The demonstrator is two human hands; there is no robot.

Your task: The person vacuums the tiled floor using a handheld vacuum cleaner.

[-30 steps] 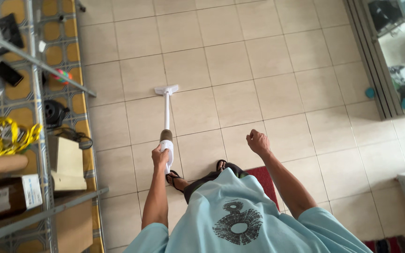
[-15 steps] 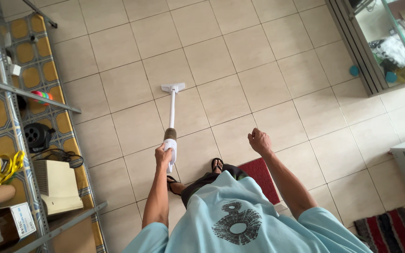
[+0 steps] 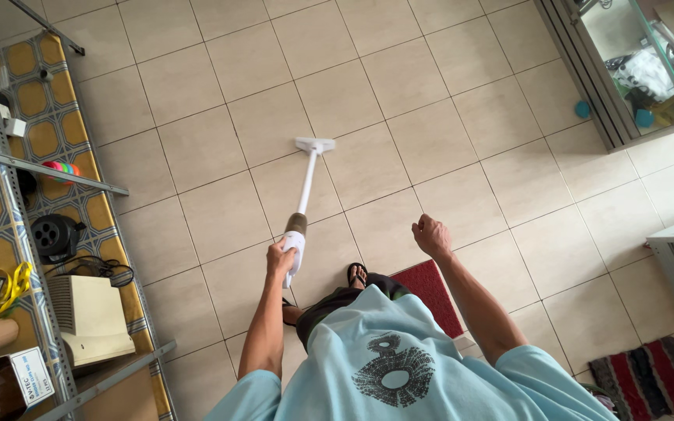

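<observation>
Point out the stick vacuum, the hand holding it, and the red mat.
stick vacuum (image 3: 306, 178): head view, on the white tube above the floor head.
left hand (image 3: 279, 257): head view, on the knuckles around the handle.
red mat (image 3: 431, 290): head view, on its bare red surface.

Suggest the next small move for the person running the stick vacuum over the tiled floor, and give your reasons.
Probably a short sweep of the floor head to the right. The left hand grips the white stick vacuum, tilted so its head sits right of the handle, with bare tiles beyond. The right hand hangs closed, holding nothing.
</observation>
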